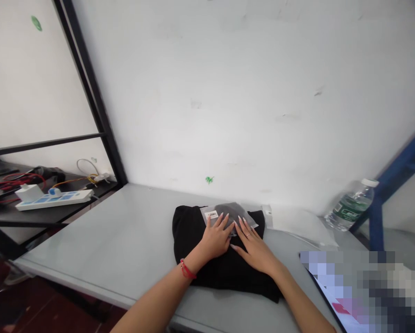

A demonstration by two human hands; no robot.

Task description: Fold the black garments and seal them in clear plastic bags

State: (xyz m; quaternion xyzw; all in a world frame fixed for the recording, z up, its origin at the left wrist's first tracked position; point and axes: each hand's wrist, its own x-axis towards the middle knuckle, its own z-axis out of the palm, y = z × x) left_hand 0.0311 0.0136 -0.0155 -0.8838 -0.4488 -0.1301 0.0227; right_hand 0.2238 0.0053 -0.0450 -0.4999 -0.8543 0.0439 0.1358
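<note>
A black folded garment (pixel 193 236) lies on the grey table, reaching near its front edge. On its far part rests a translucent plastic bag (pixel 233 210) with a dark thing inside and a white barcode label at its left corner. My left hand (pixel 216 238), with a red bracelet at the wrist, lies flat on the bag's near left side, fingers stretched out. From the right, my right hand (pixel 252 243) presses on the bag's near right edge and the garment, fingers spread. A ring sits on one of its fingers.
Against the wall lies a whitish plastic bag (pixel 297 222). A water bottle (pixel 351 206) leans by a blue metal frame (pixel 377 217). A pixelated screen (pixel 360 291) stands at right. Left, a black shelf (pixel 65 203) holds a power strip (pixel 56 199) and cables.
</note>
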